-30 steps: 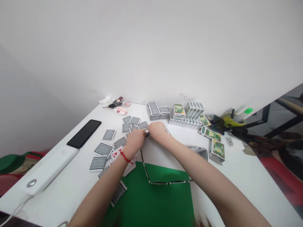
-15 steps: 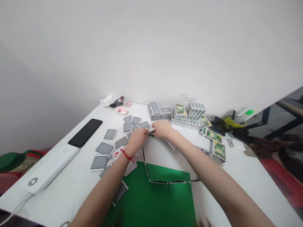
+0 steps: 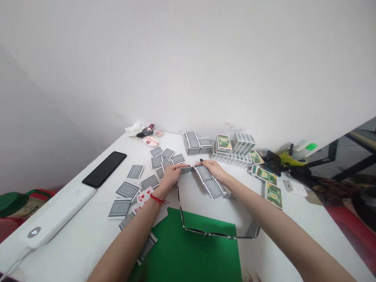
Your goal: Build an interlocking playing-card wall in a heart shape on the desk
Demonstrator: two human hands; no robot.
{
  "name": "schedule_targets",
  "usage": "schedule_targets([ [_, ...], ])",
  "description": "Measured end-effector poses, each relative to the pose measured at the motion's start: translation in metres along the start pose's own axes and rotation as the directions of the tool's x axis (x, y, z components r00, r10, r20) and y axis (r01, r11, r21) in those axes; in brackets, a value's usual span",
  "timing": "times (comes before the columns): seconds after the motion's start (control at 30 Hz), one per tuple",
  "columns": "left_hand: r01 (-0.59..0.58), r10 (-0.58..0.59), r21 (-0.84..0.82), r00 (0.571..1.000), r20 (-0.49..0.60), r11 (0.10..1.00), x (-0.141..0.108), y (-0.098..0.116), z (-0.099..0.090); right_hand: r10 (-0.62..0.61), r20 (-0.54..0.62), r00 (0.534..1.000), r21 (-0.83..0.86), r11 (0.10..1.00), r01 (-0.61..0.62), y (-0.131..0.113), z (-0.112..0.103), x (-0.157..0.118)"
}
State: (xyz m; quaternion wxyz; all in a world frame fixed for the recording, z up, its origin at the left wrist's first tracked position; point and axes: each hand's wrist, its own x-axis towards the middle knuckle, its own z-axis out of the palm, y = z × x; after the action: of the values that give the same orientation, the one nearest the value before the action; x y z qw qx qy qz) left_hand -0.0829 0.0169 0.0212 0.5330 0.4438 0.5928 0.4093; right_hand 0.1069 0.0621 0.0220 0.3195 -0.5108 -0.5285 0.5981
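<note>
Head: more card strip [image 3: 212,185] now showing at right fingers [image 3: 208,163].

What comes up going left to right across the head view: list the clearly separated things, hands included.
Green lid → black phone → left hand → right hand → rightmost card box.

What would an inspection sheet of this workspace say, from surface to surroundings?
Surface: white table, green sheet at the near edge.
Job's things: grey card panel, tilted; narrow card strip looping over the green sheet.
Clutter: loose cards on the left, black phone, small trinkets at the back left, card boxes at the back and right.
Hands: right hand holds the grey card panel's upper end; left hand touches a small grey piece, grip unclear.
Cables: white cable from the white device's near end.
Surroundings: pale wall behind; green-lidded container beyond the left table edge.
</note>
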Motion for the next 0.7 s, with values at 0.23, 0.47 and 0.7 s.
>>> schedule_targets([
  [0.23, -0.077, 0.078, 0.079, 0.997, -0.015, 0.994, 0.004, 0.0008, 0.0029, 0.012, -0.022, 1.0, -0.037, 0.999, -0.013, -0.0054, 0.0046, -0.0029],
  [0.47, -0.088, 0.092, 0.094, 0.995, -0.043, 0.992, 0.003, 0.003, 0.007, 0.011, -0.021, 1.0, -0.018, 1.0, -0.011, -0.0069, 0.0078, -0.0073],
  [0.7, -0.103, 0.106, 0.118, 0.994, -0.019, 0.988, 0.0063, 0.0026, 0.0096, 0.02, 0.003, 1.0, 0.032, 0.999, -0.02, -0.0062, 0.0092, -0.0073],
])
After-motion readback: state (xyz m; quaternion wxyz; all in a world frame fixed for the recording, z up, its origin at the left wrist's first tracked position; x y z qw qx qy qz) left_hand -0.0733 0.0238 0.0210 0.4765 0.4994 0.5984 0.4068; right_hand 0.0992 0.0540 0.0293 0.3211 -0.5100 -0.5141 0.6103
